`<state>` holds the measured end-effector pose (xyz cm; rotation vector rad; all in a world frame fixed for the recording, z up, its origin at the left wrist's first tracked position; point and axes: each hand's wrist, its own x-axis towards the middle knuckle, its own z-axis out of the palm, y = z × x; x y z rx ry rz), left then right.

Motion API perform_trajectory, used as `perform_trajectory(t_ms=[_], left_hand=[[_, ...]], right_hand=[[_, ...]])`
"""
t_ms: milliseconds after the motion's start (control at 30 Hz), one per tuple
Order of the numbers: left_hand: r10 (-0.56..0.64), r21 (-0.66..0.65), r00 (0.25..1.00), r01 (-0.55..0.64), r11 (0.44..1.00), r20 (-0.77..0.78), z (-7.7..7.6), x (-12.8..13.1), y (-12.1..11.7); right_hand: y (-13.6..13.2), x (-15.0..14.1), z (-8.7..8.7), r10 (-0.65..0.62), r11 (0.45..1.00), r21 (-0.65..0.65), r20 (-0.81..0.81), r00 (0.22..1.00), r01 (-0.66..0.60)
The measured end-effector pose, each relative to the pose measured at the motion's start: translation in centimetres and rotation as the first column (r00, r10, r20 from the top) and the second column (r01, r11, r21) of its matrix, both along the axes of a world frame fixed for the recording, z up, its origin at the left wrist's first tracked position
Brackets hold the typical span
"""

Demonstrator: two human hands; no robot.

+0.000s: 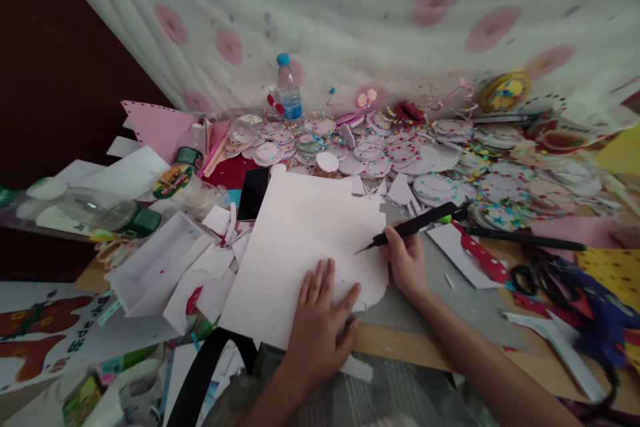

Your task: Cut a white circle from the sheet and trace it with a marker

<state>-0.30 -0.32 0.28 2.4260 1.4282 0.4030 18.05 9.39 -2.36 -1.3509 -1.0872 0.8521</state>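
Right hand (407, 263) closed around black pen (420, 222), tip over paper (305, 213); left hand (320, 327) flat on it, fingers spread.

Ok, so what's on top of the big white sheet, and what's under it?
The left hand rests on the sheet; the right hand holds a black tool, its tip at or just above it. Grey mat shows beyond one edge; what's underneath is hidden.

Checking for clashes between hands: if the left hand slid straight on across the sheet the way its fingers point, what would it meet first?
Probably the black pen, whose tip lies just ahead of the index finger of the left hand; whether that tip touches the white sheet is unclear.
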Motion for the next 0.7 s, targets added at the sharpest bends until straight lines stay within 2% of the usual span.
perform_trajectory(t_ms=[300,467,700], left_hand=[[-0.039,-0.045,0.999,0.037,0.998,-0.037,0.34,-0.19,0.47],[-0.036,-0.065,0.999,0.035,0.997,-0.019,0.25,-0.22,0.42],[-0.034,-0.053,0.999,0.033,0.998,-0.019,0.07,-0.27,0.50]], right_hand=[[-0.80,-0.99,0.46,0.276,0.961,-0.017,0.059,0.959,-0.275],[-0.68,-0.86,0.63,0.353,0.936,-0.034,0.089,0.931,-0.351],[-0.57,-0.79,0.88,0.390,0.921,-0.034,0.119,0.913,-0.389]])
